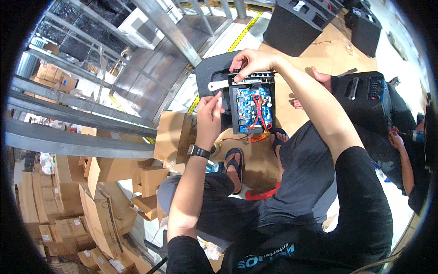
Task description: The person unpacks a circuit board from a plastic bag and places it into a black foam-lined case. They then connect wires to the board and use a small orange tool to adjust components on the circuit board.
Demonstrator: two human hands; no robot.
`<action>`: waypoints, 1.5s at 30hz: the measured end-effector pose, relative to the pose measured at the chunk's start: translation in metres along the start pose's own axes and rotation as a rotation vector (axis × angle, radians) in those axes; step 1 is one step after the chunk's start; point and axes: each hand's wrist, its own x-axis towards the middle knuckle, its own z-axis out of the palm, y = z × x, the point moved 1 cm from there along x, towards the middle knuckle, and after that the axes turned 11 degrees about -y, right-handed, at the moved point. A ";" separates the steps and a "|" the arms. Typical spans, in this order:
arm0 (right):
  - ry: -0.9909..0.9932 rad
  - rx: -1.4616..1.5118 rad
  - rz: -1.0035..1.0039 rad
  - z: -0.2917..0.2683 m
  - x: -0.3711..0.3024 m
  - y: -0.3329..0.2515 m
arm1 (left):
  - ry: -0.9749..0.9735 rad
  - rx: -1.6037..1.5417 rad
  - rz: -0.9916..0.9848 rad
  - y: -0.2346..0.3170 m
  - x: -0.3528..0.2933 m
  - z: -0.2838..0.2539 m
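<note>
In front of me is a black speaker cabinet (210, 66), with a black-framed amplifier panel (233, 121) standing at its opening. The panel carries a blue circuit board (246, 107) with red wires (259, 109) across it. My right hand (253, 63) grips the panel's far edge, thumb on the near side and fingers curled over. Left of the board, my left hand (210, 112) pinches a small white piece (220, 101), too small to name. Just above that hand a white handle-like strip (218, 85) shows against the cabinet.
Cardboard boxes (173, 137) stand at my left, beside metal rails (82, 137). On the right, another person's hands (397, 139) are at a black speaker (365, 93). More black speakers (296, 27) stand at the back. A red object (263, 192) lies between my legs.
</note>
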 end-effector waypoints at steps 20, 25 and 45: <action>-0.178 -0.051 -0.010 -0.018 0.054 0.022 | 0.240 -0.188 -0.149 -0.031 0.062 0.021; -0.113 -0.078 -0.004 -0.031 0.061 0.022 | 0.302 -0.050 -0.248 -0.032 0.064 0.027; 0.398 -0.519 0.111 0.020 0.034 -0.007 | 0.288 -0.328 -0.083 -0.046 0.047 0.026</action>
